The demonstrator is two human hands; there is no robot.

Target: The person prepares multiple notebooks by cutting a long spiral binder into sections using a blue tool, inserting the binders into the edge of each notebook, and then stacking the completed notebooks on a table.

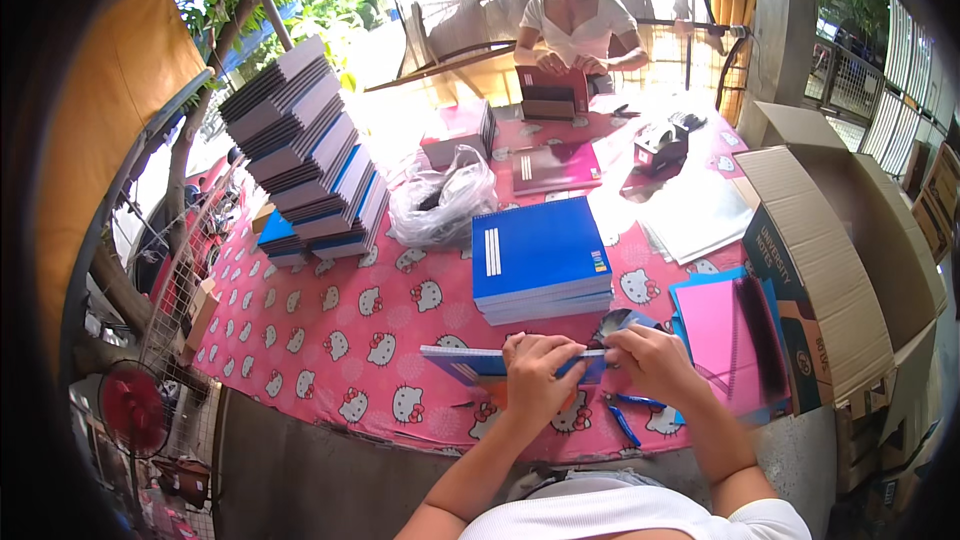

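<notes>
Near the table's front edge, my left hand [545, 368] is closed around a blue notebook [455, 365], held tilted up with its long edge toward the top. At the notebook's right end, my right hand [645, 355] has its fingers pinched together; whatever is between them is too small to make out. Just below that hand lie blue-handled pliers [624, 422] on the pink tablecloth [385, 385]. Behind both hands sits a stack of blue spiral notebooks [540, 255]. Something grey and shiny [622, 321] lies between that stack and my right hand.
Tall notebook piles [310, 165] lean at the left. A plastic bag [442, 200] and a maroon notebook [556, 168] lie mid-table. Pink sheets and black coils [757, 335] are at right, beside open cardboard boxes [815, 260]. A co-worker [578, 25] handles a dark red notebook [552, 92] opposite.
</notes>
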